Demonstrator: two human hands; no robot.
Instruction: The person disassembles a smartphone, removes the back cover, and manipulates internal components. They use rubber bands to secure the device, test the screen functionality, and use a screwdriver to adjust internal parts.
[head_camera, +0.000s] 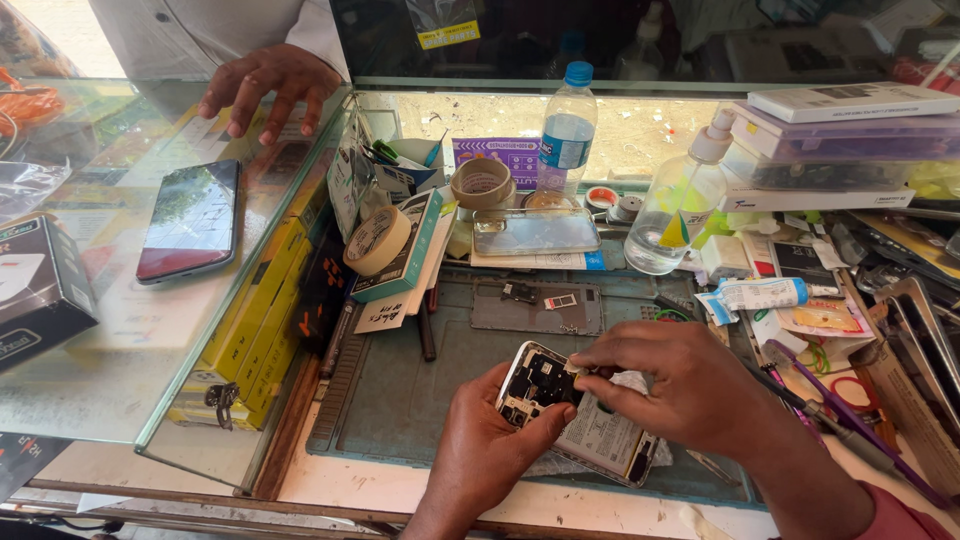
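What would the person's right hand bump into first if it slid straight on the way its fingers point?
The right hand points left, fingertips already on the opened white phone with its back cover off. Just past it is the left hand's thumb; beyond, only bare grey-green work mat, though depth is uncertain.

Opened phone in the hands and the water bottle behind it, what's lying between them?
In the head view: a grey phone back panel on the mat, then a clear phone case.

I note a dark-screened phone (190, 220) lying flat on the glass counter, a black box (35, 290) at its left edge, and yellow boxes (255, 320) stacked under the glass. A teal-edged box (405, 250) leans mid-bench, and a purple card (500, 155) stands behind it. Flat white and violet boxes (840, 125) are stacked at far right.
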